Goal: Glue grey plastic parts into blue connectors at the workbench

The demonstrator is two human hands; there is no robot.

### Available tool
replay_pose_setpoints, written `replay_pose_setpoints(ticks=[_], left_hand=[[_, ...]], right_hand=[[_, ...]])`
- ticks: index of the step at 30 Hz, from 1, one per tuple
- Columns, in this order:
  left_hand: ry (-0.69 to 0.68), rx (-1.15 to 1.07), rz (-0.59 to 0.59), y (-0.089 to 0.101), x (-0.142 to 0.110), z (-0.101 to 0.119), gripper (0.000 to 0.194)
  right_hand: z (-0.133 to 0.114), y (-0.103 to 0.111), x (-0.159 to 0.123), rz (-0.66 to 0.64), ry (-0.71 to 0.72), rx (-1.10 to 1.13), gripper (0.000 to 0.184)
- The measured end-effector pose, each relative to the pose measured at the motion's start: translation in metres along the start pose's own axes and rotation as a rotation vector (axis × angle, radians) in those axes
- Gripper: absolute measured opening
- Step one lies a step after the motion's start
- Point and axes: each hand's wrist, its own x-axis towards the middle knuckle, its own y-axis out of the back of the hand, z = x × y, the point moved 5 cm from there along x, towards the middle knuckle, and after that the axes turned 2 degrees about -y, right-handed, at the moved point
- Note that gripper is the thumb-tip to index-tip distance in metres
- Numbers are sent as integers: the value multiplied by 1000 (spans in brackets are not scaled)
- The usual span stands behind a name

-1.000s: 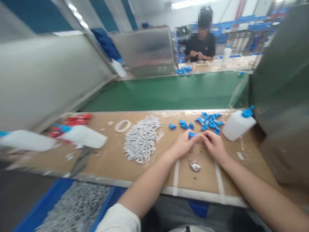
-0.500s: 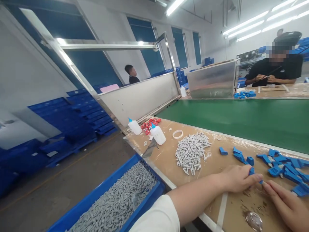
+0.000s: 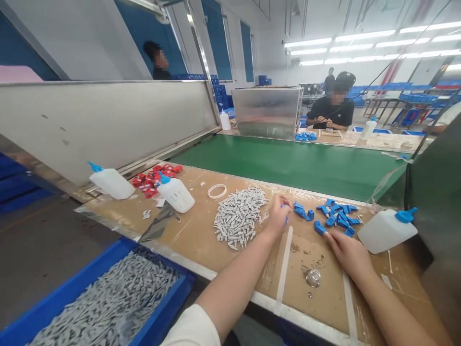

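My left hand (image 3: pixel 278 215) is curled round a small blue plastic part, just right of a heap of small grey pieces (image 3: pixel 239 216) on the brown worktop (image 3: pixel 201 230). My right hand (image 3: pixel 347 251) lies on the worktop with fingers stretched toward a scatter of blue parts (image 3: pixel 331 215), fingertips close to the nearest one; it holds nothing that I can see.
A white squeeze bottle with a blue cap (image 3: pixel 386 229) lies right of the blue parts; two more bottles (image 3: pixel 175 192) and red parts (image 3: pixel 153 176) sit at left. A blue bin of grey pieces (image 3: pixel 104 302) is at lower left. A green conveyor belt (image 3: pixel 295 163) runs behind; a person (image 3: pixel 333 108) works across it.
My hands have come apart: the left moved toward the grey heap with the blue part, the right stayed by the blue parts. The view swung back from the left.
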Motion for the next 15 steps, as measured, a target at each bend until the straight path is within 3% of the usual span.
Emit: replay_pose_setpoints(ticks=[2, 5, 7, 10, 11, 12, 15], left_hand=[[33, -267, 170, 21, 13, 7, 34], [-91, -527, 295, 50, 24, 32, 39], [-193, -623, 327, 68, 25, 49, 39], [-270, -727, 438, 94, 20, 61, 44], [-282, -767, 452, 99, 19, 61, 46], [-291, -805, 444, 101, 19, 61, 48], [-298, -850, 341, 97, 20, 59, 51]], right_hand=[[-4, 5, 2, 27, -14, -135, 61], [-34, 14, 12, 58, 68, -214, 61], [-71, 12, 24, -21, 235, -134, 51], [-136, -6, 49, -231, 489, 8, 18], [-156, -15, 58, -289, 561, -8, 13], [-173, -25, 66, -340, 626, -46, 19], [-207, -56, 88, -461, 743, -128, 25]])
